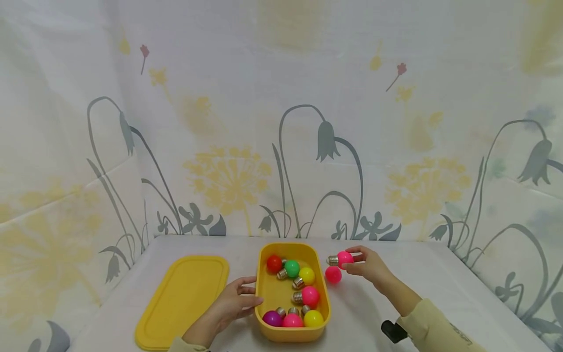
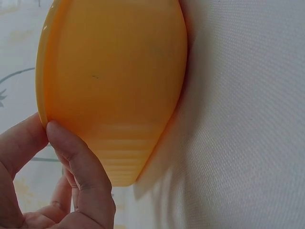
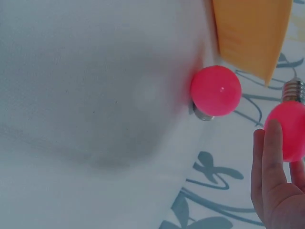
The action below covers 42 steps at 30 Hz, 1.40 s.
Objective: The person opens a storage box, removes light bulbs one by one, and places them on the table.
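My right hand (image 1: pixel 369 266) holds a pink light bulb (image 1: pixel 345 259) by its round end, with the metal screw base facing left. Just below it, a second pink bulb (image 1: pixel 333 275) lies on the table beside the yellow plastic box (image 1: pixel 327 313). With thumb and finger, my left hand (image 2: pixel 71 176) pinches the rim of that box at its left side. Inside are several bulbs: a red one (image 1: pixel 274 264), a green one (image 1: pixel 292 268), yellow ones, pink ones and a purple one (image 1: pixel 272 319). In the right wrist view, the held bulb (image 3: pixel 288 129) is cut off by the frame edge.
A flat yellow lid (image 1: pixel 184 293) lies on the white-covered table (image 1: pixel 360 322), left of the box. Behind and at the sides hangs a white cloth (image 1: pixel 246 98) printed with flowers. A small black object (image 1: pixel 393 331) shows by the right sleeve.
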Tool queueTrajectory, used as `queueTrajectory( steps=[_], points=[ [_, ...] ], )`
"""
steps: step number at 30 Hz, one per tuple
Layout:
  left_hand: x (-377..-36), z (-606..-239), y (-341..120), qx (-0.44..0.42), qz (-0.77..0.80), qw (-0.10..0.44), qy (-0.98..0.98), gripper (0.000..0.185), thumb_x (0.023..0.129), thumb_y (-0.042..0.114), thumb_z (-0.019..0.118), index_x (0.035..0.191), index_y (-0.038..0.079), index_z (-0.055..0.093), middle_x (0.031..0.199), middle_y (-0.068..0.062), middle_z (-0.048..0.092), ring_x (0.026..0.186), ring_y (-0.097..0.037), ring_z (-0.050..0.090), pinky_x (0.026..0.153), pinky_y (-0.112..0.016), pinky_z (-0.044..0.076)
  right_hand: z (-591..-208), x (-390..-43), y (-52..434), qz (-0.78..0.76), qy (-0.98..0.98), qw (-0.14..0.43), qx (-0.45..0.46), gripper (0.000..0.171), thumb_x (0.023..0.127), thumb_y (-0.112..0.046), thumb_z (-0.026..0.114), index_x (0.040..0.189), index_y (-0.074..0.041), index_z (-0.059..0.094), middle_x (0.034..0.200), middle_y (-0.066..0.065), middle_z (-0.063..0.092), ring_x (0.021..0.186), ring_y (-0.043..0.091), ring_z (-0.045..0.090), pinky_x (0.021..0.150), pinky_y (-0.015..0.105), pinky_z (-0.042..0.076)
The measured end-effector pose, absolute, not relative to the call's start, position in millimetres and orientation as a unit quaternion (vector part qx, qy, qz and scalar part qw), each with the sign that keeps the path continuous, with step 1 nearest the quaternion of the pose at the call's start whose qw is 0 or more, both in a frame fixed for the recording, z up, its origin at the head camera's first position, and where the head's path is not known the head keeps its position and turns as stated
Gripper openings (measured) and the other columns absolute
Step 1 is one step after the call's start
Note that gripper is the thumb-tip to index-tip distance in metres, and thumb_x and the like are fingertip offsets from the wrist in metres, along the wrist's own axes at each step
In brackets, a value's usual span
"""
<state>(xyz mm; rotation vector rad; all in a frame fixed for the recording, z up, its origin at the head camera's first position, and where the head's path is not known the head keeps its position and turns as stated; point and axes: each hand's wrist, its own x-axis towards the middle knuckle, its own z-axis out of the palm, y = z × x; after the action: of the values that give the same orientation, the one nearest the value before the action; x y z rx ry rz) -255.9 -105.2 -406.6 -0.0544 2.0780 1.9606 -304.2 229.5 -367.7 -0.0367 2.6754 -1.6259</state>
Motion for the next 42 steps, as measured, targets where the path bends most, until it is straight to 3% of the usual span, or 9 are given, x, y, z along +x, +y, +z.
queueTrajectory(
  steps=[12, 19, 42],
  points=[
    [-257, -406, -105, -0.028, 0.673, 0.143, 0.725, 0.063, 0.081, 0.007, 0.071, 0.134, -0.004, 0.039, 0.109, -0.019, 0.053, 0.081, -0.020, 0.058, 0.076, -0.034, 0.053, -383, -310, 247, -0.549, 0.836, -0.014, 0.012, 0.048, 0.083, -0.008, 0.069, 0.121, 0.010, 0.045, 0.102, 0.020, 0.056, 0.090, 0.035, 0.061, 0.081, 0.043, 0.050],
    [-257, -408, -105, -0.024, 0.678, 0.142, 0.721, 0.064, 0.081, 0.006, 0.072, 0.134, -0.004, 0.039, 0.109, -0.018, 0.053, 0.080, -0.019, 0.058, 0.075, -0.034, 0.053, -395, -315, 256, -0.559, 0.828, -0.024, 0.018, 0.048, 0.081, -0.007, 0.070, 0.118, 0.014, 0.046, 0.095, 0.018, 0.059, 0.079, 0.024, 0.063, 0.075, 0.036, 0.053],
    [-257, -410, -105, -0.021, 0.676, 0.139, 0.724, 0.063, 0.081, 0.007, 0.072, 0.134, -0.004, 0.039, 0.109, -0.019, 0.054, 0.081, -0.020, 0.058, 0.075, -0.034, 0.053, -421, -331, 268, -0.542, 0.836, 0.046, 0.076, 0.053, 0.079, -0.009, 0.073, 0.117, 0.014, 0.045, 0.098, 0.019, 0.056, 0.069, 0.017, 0.060, 0.069, 0.029, 0.051]
  ],
)
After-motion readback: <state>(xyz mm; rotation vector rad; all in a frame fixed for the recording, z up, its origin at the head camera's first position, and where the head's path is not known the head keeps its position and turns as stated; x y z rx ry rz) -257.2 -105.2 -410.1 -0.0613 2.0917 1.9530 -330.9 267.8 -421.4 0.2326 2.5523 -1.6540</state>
